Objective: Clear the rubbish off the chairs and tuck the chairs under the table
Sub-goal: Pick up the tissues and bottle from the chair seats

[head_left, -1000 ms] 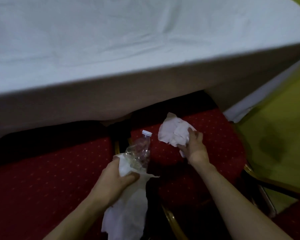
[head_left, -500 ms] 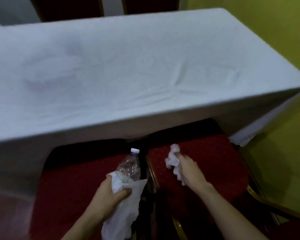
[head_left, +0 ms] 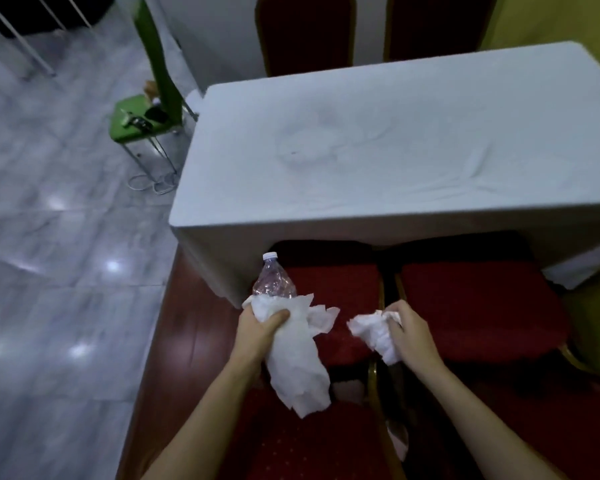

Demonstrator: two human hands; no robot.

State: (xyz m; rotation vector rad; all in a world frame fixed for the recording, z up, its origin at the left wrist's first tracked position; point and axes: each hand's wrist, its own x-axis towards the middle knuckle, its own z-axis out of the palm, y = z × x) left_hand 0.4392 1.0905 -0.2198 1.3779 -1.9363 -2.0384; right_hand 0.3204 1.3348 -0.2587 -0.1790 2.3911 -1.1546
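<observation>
At far left the pale marble floor shines with light spots, and a green chair stands on it just beside the table's left end, with small dark items on its seat. The table, under a white cloth, fills the upper right; two red chair backs rise behind its far edge.

Below the table's near edge, the left hand grips a clear bottle together with a white tissue wrapped round its lower half. The bottle stands upright in the fist, white cap on top, and the tissue hangs down past the wrist. This bundle is held over the left chair, whose red seat is partly under the table.

Further right, the right hand is curled round a crumpled napkin, which sticks out of the fist to the left. It is held over the gap between the two seats. The right chair sits beside the left one, its seat also partly under the cloth. Yellow-green wall shows at far right.
</observation>
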